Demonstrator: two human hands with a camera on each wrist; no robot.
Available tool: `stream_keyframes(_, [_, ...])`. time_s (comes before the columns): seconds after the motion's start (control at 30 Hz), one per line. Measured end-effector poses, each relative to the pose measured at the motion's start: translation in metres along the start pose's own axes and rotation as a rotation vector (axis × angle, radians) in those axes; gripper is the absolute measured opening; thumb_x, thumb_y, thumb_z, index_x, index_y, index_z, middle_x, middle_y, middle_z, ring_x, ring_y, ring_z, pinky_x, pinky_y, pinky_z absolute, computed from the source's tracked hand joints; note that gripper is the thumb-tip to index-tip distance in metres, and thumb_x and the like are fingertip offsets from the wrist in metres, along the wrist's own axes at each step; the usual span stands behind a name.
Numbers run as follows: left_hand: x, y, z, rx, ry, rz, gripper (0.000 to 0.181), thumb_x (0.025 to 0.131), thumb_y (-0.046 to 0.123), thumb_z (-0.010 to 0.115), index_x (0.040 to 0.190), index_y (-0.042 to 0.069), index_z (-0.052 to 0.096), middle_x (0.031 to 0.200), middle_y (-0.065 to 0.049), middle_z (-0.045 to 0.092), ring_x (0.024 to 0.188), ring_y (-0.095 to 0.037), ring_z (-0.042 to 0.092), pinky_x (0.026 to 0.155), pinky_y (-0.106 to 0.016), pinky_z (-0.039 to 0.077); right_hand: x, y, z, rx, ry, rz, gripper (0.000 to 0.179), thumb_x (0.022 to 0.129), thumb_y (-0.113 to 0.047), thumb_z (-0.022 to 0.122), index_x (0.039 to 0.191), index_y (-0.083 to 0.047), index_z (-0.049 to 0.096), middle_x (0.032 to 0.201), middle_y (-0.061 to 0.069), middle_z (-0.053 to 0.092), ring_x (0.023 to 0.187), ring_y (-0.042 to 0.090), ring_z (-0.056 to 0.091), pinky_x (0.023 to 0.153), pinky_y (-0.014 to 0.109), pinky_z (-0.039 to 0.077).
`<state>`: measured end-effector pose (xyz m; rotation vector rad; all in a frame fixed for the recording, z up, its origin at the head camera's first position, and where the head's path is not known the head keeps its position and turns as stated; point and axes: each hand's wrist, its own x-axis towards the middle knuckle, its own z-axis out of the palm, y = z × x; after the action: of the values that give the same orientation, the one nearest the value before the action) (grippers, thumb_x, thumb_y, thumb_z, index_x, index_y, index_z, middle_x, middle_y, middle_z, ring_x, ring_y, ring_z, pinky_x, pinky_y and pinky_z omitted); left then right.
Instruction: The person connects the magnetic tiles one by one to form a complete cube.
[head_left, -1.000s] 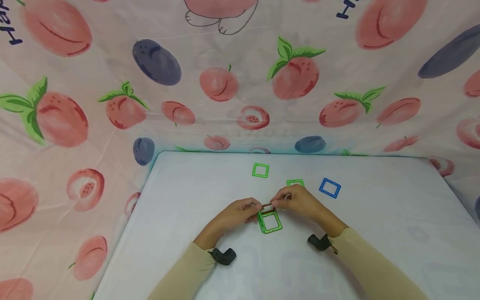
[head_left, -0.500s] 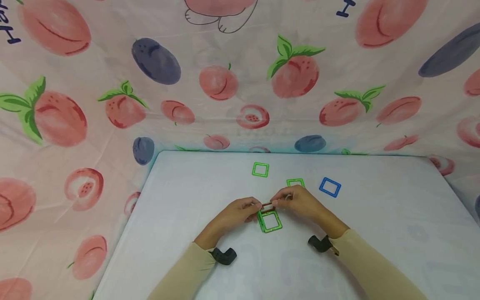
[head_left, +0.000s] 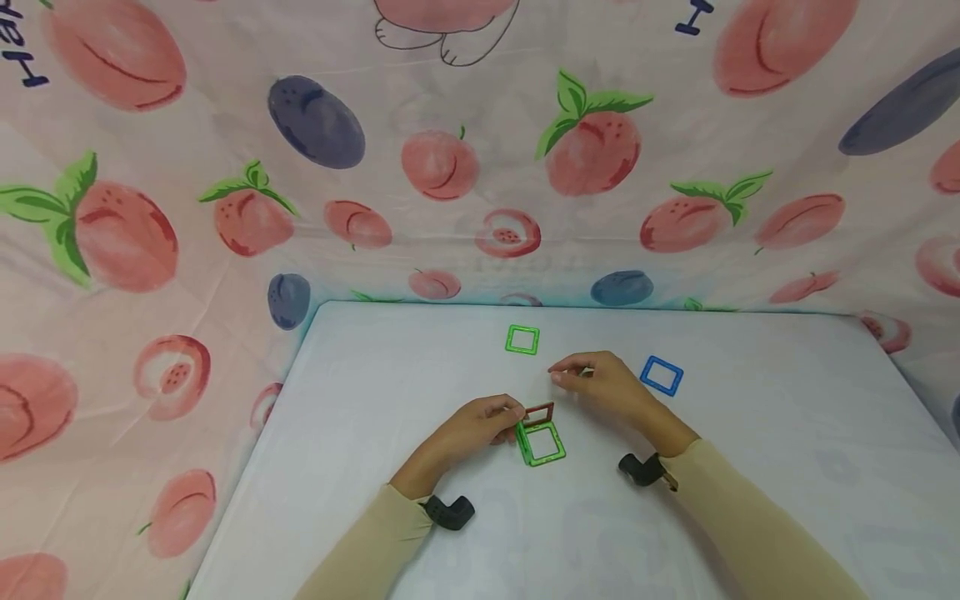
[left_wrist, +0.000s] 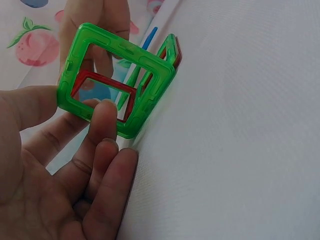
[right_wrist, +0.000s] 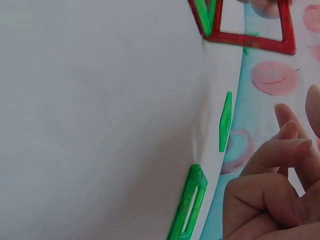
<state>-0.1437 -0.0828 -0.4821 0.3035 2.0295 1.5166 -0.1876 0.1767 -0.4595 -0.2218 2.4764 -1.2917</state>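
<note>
My left hand [head_left: 472, 429] pinches a square green magnetic tile [left_wrist: 71, 65] between thumb and fingers. That tile joins at an angle to another green tile [head_left: 547, 459], seen in the head view. A red tile [head_left: 551, 412] stands tilted at the back of this group; its frame also shows through the green one in the left wrist view. My right hand [head_left: 607, 387] hovers behind and right of the group, apart from it, fingers loosely bent and holding nothing visible. In the right wrist view, a loose green tile [right_wrist: 190, 205] lies near it; the head view hides that tile behind the hand.
On the white table [head_left: 337, 517] a green tile [head_left: 521, 351] lies farther back, and a blue tile [head_left: 667, 362] lies right of the right hand. A fruit-print cloth [head_left: 450, 225] hangs behind the table. Each wrist carries a black camera [head_left: 450, 512].
My right hand has let go of the red tile and moved back and slightly up, now covering the nearer loose green tile. The left hand still holds the joined tiles in place.
</note>
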Motion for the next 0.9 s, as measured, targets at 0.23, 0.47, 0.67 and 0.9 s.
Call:
stream_keyframes(0.23, [-0.002, 0.001, -0.001, -0.002, 0.002, -0.008, 0.031, 0.105, 0.041, 0.057, 0.11, 0.014, 0.073, 0.086, -0.008, 0.068, 0.081, -0.015, 0.055, 0.076, -0.028, 0.044, 0.028, -0.01, -0.004, -0.083, 0.028, 0.003, 0.03, 0.095, -0.038, 0.073, 0.115, -0.017, 0.078, 0.098, 0.004, 0.067, 0.087, 0.023, 0.057, 0.07, 0.034, 0.048])
stream_keyframes(0.47, [-0.001, 0.001, -0.002, -0.018, -0.006, -0.001, 0.03, 0.105, 0.037, 0.058, 0.111, 0.012, 0.073, 0.086, -0.011, 0.068, 0.081, -0.014, 0.056, 0.074, -0.027, 0.044, 0.058, -0.02, -0.009, -0.141, 0.059, -0.001, 0.031, 0.095, -0.039, 0.073, 0.115, -0.017, 0.078, 0.105, 0.006, 0.07, 0.085, 0.022, 0.058, 0.07, 0.033, 0.047])
stream_keyframes(0.67, [-0.001, 0.0, -0.002, -0.007, -0.007, -0.009, 0.029, 0.105, 0.037, 0.058, 0.111, 0.014, 0.073, 0.085, -0.01, 0.068, 0.08, -0.014, 0.055, 0.075, -0.027, 0.044, 0.084, -0.016, -0.007, -0.183, 0.041, 0.051, 0.036, 0.095, -0.043, 0.072, 0.121, -0.019, 0.076, 0.109, 0.008, 0.068, 0.088, 0.022, 0.059, 0.074, 0.034, 0.048])
stream_keyframes(0.9, [-0.001, 0.002, -0.002, 0.003, -0.004, -0.009, 0.031, 0.105, 0.038, 0.057, 0.111, 0.012, 0.072, 0.083, -0.009, 0.067, 0.078, -0.013, 0.055, 0.075, -0.027, 0.045, 0.104, -0.015, 0.0, -0.12, 0.0, 0.123, 0.049, 0.094, -0.043, 0.073, 0.137, -0.021, 0.065, 0.135, 0.014, 0.06, 0.113, 0.03, 0.061, 0.091, 0.043, 0.052])
